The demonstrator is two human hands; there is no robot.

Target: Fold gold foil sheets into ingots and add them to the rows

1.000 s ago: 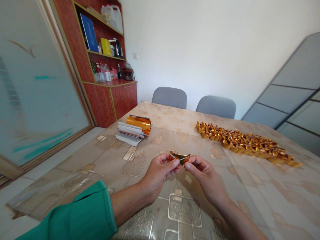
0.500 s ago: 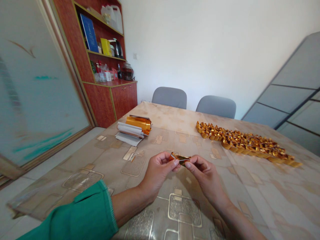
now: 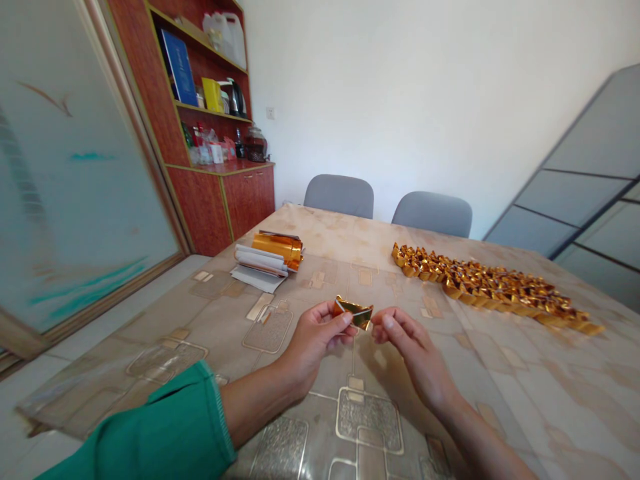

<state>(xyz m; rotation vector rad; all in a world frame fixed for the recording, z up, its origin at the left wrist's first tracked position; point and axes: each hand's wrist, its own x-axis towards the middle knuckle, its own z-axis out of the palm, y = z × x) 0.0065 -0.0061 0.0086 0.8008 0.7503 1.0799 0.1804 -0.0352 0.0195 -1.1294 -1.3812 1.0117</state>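
Note:
Above the table, my left hand (image 3: 320,330) pinches a small folded piece of gold foil paper (image 3: 357,313) between thumb and fingers. The folded piece shows a pointed shape with a dark, shiny face and pale creased edges. Just off its right end is my right hand (image 3: 407,340), fingers curled and the thumb resting against the index finger, with nothing visible between them. Farther back on the left lies a stack of gold foil paper sheets (image 3: 277,248) with white backs. On the right, rows of folded gold foil pieces (image 3: 500,287) are packed closely together.
A patterned, shiny cover lies over the table (image 3: 345,240). Two grey chairs (image 3: 339,193) stand at its far side. Behind, on the left, is a reddish wooden cabinet (image 3: 200,200) beside a frosted glass door (image 3: 75,167). Grey panels (image 3: 590,147) stand at the right.
My right hand has come off the right end of the folded paper and moved slightly right. The paper, held by my left hand, has tilted so that its face shows more.

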